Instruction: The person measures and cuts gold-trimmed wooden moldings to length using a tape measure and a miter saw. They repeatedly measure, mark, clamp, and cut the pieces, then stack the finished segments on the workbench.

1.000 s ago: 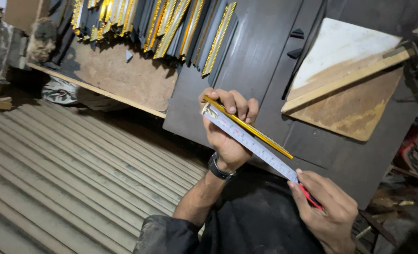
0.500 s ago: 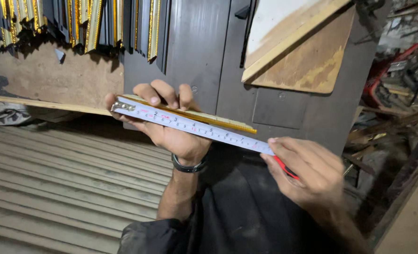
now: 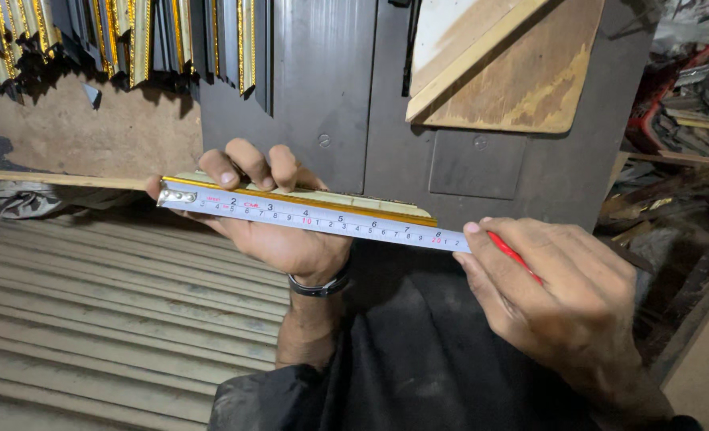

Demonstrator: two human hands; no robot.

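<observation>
My left hand (image 3: 278, 231) grips a short strip of gold-edged frame moulding (image 3: 346, 203) and pins a white measuring tape (image 3: 306, 217) flat along it, fingers curled over the top edge. The tape's metal hook (image 3: 175, 195) sits at the strip's left end. My right hand (image 3: 554, 299) holds the tape's other end down at the strip's right tip and has a red pen or pencil (image 3: 514, 255) tucked between its fingers. A dark watch band (image 3: 316, 286) is on my left wrist.
Several gold-and-black frame mouldings (image 3: 131, 40) lean against the back wall at upper left. A dark metal cabinet (image 3: 330, 88) stands ahead with a wooden board (image 3: 522, 80) resting on it. Corrugated sheet (image 3: 91, 303) covers the floor at left; cluttered scraps (image 3: 689, 104) lie at right.
The view has swung so the strip and tape now lie nearly level across the middle. Both hands keep their grip; my right hand has come closer to the strip's right end.
</observation>
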